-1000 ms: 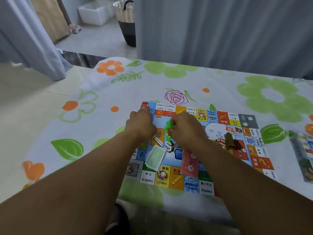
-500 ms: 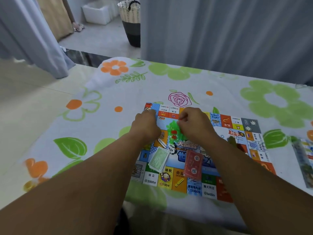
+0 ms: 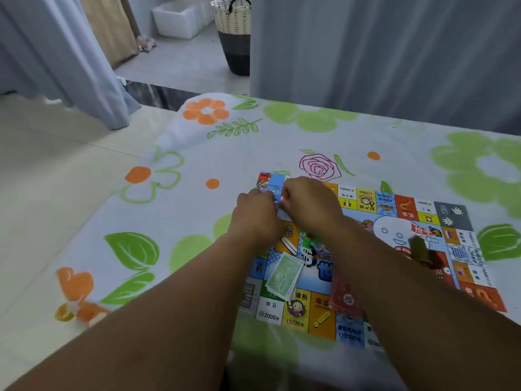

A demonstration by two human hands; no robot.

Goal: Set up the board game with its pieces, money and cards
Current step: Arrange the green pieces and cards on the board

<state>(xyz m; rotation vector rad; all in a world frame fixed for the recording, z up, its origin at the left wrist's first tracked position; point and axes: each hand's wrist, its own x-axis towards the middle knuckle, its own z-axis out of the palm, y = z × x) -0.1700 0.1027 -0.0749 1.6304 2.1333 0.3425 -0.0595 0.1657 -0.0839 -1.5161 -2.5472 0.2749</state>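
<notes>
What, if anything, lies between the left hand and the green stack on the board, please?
Nothing visible: only bare board separates the left hand from the green stack; the green plastic pieces lie right of that line.

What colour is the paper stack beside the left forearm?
Green. The paper stack shows best in the head view.

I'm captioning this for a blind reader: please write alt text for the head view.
Left hand and right hand meet at the far left corner of a board on a flowered tablecloth; what they handle is hidden. A green stack and a red stack lie nearer.
</notes>
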